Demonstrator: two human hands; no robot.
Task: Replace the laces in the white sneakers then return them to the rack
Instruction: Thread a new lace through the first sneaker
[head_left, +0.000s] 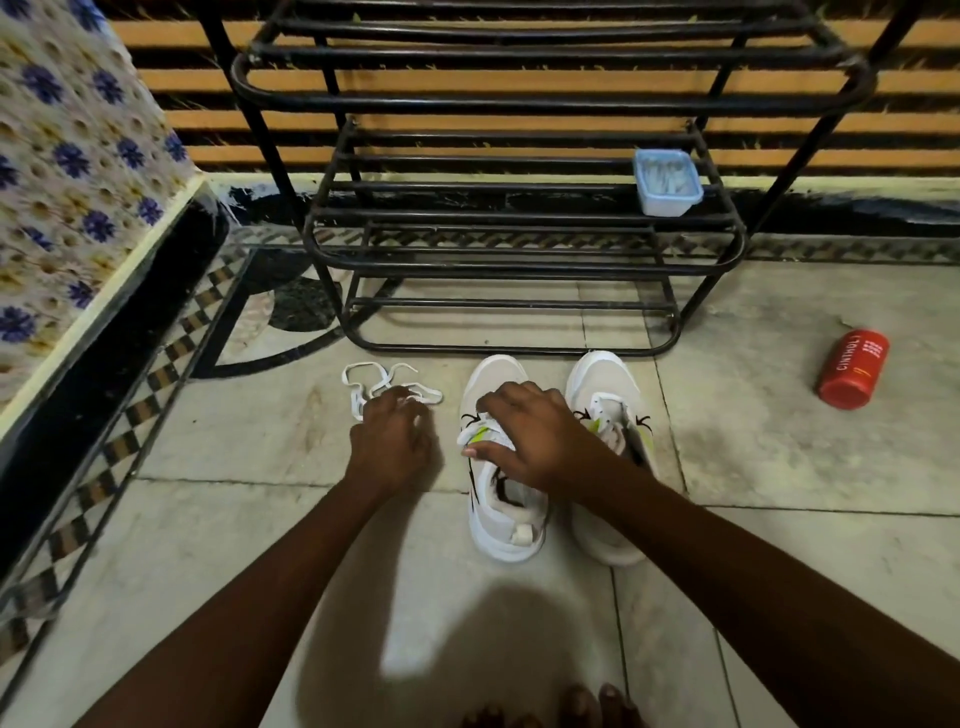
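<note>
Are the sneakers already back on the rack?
No, both white sneakers stand on the floor in front of the black rack.

blue tub (667, 182): upright | red can (852, 368): lying on floor (779, 441) | floral cloth (62, 171): left

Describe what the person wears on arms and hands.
Nothing worn shows. The left arm and right arm are bare to the frame's edge, with no sleeve or cuff. The left hand and right hand carry no glove, ring, watch or bracelet that this view shows.
</note>
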